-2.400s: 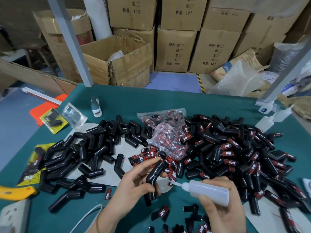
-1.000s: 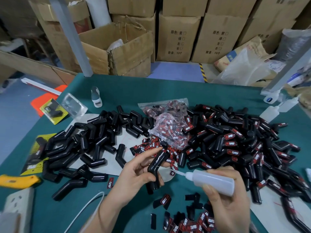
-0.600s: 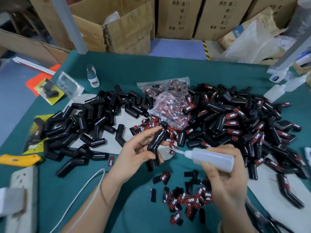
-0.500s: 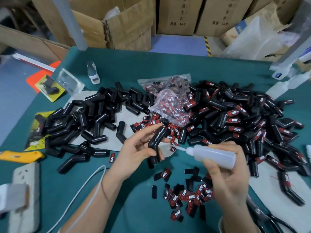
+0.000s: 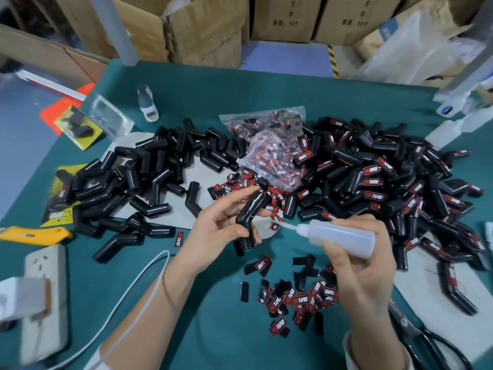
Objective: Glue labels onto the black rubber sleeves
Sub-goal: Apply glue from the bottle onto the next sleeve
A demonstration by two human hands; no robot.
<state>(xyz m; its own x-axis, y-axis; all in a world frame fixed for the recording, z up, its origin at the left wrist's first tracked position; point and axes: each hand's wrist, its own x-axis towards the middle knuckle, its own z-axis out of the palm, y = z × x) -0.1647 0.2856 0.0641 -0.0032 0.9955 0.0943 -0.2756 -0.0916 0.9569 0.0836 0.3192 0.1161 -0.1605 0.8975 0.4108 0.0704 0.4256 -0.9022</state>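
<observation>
bent black sleeve (image 5: 250,212), upright, held aloft

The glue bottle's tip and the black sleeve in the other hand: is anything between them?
In the head view, nothing: a short open gap separates the glue bottle nozzle from the black sleeve; behind the gap lies a pale sheet.

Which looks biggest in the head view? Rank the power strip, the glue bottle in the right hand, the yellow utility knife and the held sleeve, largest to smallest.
1. power strip, though nearness to the camera inflates it
2. glue bottle
3. yellow utility knife and held sleeve: too alike to rank; the knife is cut by the frame edge
</observation>
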